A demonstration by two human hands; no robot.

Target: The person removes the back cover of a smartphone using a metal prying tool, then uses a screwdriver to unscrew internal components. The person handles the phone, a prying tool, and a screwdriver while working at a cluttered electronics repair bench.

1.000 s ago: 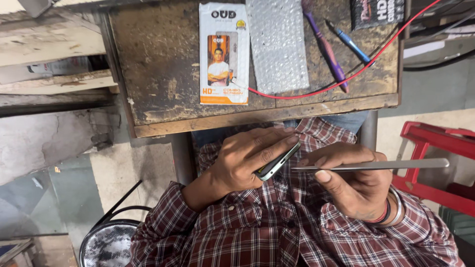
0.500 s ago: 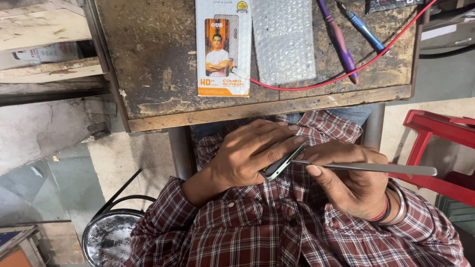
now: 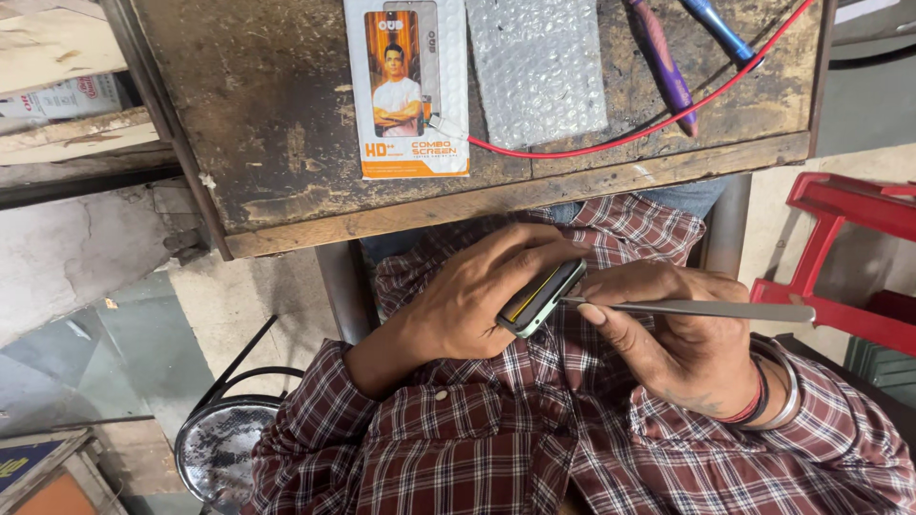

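Two hands work low in front of a scarred wooden workbench (image 3: 286, 124), close against a plaid shirt (image 3: 496, 448). On the bench lie one flat printed packet (image 3: 408, 91) of orange and white, one sheet of bubble wrap (image 3: 537, 67) just beside it, and two pens or drivers, one purple-handled tool (image 3: 661, 59) and one blue-handled tool (image 3: 718, 29), with a single red wire (image 3: 658, 129) curving across the boards in front of them. One red plastic stool (image 3: 849, 248) stands off to the side, and one round metal stool seat (image 3: 221, 456) sits on the floor below.

Below the bench edge, the left hand (image 3: 477, 305) is wrapped around a slim phone (image 3: 541, 298), holding it on edge, tilted. The right hand (image 3: 682, 343) pinches a long flat metal tool (image 3: 697, 309), its tip meeting the phone's edge. Whether the tip has gone into the seam I cannot tell.
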